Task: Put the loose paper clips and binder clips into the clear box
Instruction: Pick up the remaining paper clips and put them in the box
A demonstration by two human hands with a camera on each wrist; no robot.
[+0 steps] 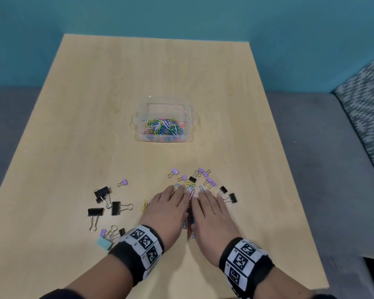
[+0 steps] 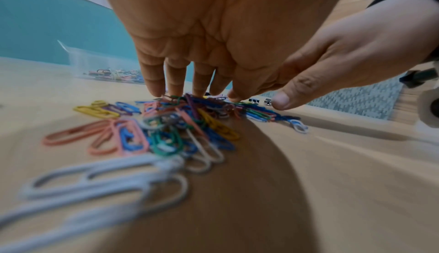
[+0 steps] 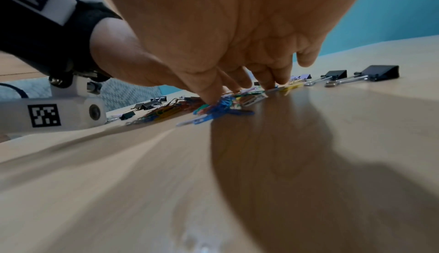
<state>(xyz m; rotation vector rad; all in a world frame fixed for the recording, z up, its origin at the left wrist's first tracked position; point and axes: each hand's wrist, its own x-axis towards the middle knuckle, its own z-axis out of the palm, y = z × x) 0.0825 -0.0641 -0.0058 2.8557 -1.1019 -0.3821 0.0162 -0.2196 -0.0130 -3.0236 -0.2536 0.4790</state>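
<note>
The clear box (image 1: 141, 117) stands mid-table and holds a heap of coloured paper clips. Nearer me, my left hand (image 1: 171, 201) and right hand (image 1: 212, 208) lie palm-down side by side, fingers straight, on a pile of loose paper clips (image 1: 190, 187). In the left wrist view my left fingertips (image 2: 156, 91) touch the far side of the pile (image 2: 171, 125), with the right hand's thumb (image 2: 280, 101) beside them. In the right wrist view my right fingertips (image 3: 209, 97) press on the clips (image 3: 221, 106). Neither hand holds anything.
Large black binder clips (image 1: 108, 201) lie left of my hands, with purple, black and mint ones (image 1: 108, 236) near my left wrist. Small purple clips (image 1: 203, 175) and black ones (image 1: 229, 195) lie ahead and right. A few yellow paper clips (image 1: 145, 206) lie left. A patterned cushion (image 1: 367, 104) is off the table's right edge.
</note>
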